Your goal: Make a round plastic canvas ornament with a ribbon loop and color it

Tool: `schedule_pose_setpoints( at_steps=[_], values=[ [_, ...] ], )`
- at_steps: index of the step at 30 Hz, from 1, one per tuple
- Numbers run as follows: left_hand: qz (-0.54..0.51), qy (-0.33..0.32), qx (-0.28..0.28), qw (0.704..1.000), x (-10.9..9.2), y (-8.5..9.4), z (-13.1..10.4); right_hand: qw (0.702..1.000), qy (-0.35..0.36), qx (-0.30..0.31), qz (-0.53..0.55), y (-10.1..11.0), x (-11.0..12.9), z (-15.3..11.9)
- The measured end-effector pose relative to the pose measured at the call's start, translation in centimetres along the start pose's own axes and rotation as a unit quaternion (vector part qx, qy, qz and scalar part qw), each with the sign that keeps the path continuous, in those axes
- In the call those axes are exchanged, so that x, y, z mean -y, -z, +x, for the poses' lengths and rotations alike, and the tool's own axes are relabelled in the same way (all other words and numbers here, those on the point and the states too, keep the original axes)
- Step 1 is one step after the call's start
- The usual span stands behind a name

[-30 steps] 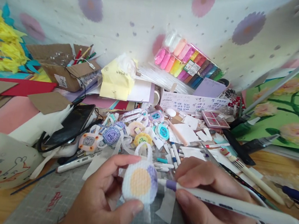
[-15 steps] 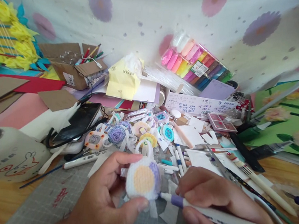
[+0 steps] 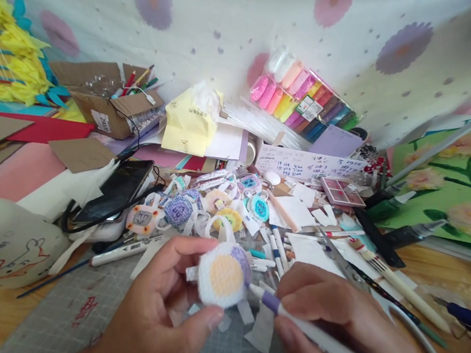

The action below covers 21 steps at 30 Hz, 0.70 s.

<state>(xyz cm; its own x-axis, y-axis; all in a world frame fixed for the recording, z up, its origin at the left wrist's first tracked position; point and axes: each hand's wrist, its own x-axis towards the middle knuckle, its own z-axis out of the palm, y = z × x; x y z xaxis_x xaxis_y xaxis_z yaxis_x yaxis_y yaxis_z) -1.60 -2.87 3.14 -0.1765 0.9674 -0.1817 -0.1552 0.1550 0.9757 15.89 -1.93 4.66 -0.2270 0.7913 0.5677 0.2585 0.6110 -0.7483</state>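
Note:
My left hand [image 3: 162, 309] pinches a small rounded white piece [image 3: 207, 277] between thumb and fingers. This piece has a pale orange circle in its middle, purple colouring along its upper right edge and a white loop on top. Closed round a white marker [image 3: 319, 338] with a purple band is my right hand [image 3: 343, 311]. The marker's tip meets the right edge of the piece, by the purple part. Beneath both hands is a grey cutting mat [image 3: 62, 299].
Similar coloured pieces [image 3: 179, 210] lie heaped behind my hands. A painted bottle [image 3: 9, 248] and a black phone [image 3: 118, 189] are at the left. Markers, paper scraps, scissors and a fork [image 3: 401, 284] spread to the right. Clay packs [image 3: 306, 102] stand at the back.
The white piece is turned a little in my left hand, and the marker's tip has moved up along its right edge. The whole view has shifted slightly.

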Motion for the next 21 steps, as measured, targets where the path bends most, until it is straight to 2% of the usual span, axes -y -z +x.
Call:
schedule_pose_setpoints(
  at_steps=[1,3,5,10,15,21],
  values=[
    [0.004,-0.008,-0.002,1.000,0.1,0.0,0.0,1.000,0.016,0.007,0.005,-0.1,0.0,-0.1],
    [0.008,-0.022,-0.004,1.000,0.2,-0.1,-0.1,0.998,0.016,0.061,0.003,-0.1,0.0,-0.2],
    [0.005,-0.029,-0.008,1.000,0.2,-0.1,-0.1,0.997,0.002,0.075,0.004,0.1,0.0,-0.3],
    [0.005,-0.025,-0.014,1.000,0.2,0.0,-0.1,0.999,-0.030,-0.003,0.024,0.6,-0.4,0.2],
    [0.022,-0.026,-0.008,0.999,0.2,0.1,-0.1,0.999,-0.031,-0.004,0.038,-0.3,-0.2,0.6],
    [0.020,-0.028,-0.005,0.999,0.1,0.1,-0.2,0.999,-0.024,0.003,0.026,-0.7,-0.1,-0.4]
  ],
)
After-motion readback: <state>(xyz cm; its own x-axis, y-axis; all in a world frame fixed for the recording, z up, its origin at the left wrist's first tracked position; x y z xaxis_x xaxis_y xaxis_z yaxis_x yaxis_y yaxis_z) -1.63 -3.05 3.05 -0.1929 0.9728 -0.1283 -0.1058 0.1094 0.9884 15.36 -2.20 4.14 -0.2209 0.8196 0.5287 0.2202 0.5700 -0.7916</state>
